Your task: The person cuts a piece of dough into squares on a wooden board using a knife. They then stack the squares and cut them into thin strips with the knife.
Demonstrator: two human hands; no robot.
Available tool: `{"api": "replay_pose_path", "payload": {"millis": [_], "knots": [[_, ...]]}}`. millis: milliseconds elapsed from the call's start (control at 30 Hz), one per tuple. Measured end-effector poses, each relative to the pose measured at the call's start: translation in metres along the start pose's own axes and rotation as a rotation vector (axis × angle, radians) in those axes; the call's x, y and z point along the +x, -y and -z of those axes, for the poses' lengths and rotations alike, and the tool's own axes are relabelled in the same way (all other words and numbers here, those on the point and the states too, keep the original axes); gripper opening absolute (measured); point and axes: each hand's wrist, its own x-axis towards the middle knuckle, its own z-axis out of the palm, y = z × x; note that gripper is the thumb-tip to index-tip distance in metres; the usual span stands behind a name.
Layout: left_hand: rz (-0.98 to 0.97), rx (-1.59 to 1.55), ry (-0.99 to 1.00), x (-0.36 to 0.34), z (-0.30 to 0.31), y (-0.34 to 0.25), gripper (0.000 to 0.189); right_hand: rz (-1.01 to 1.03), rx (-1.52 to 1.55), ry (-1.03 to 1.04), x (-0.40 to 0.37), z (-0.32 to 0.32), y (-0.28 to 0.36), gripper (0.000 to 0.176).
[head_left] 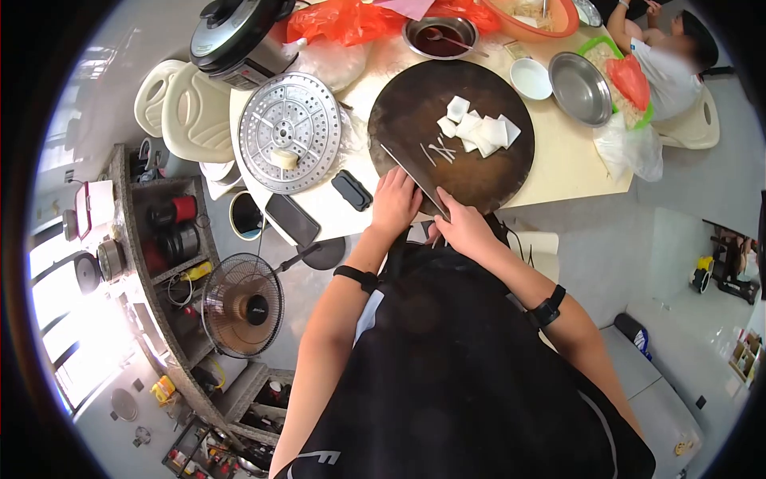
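A round dark board (487,180) lies at the table's front edge. On it a wide knife (414,177) slants from upper left to lower right. My right hand (464,230) is closed around the knife's near end. Beside the blade's left part, my left hand (396,201) rests with its fingers bent and together; what lies under them is hidden. Several white flat pieces (488,132) overlap at the board's upper right. Thin white strips (441,150) lie between them and the knife.
Left of the board are a perforated metal tray (307,120), a phone (293,219) and a black case (352,190). Behind it stands a bowl of dark liquid (440,38); to the right, a white bowl (531,79) and metal bowl (580,89). Another person (670,72) sits at upper right.
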Motion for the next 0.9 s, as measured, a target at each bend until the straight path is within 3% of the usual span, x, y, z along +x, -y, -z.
{"api": "replay_pose_path", "payload": {"millis": [900], "knots": [[-0.050,-0.011,-0.016,0.003,-0.001,0.011,0.036,-0.084,-0.113,0.011,-0.014,0.000,-0.004,0.068]]}}
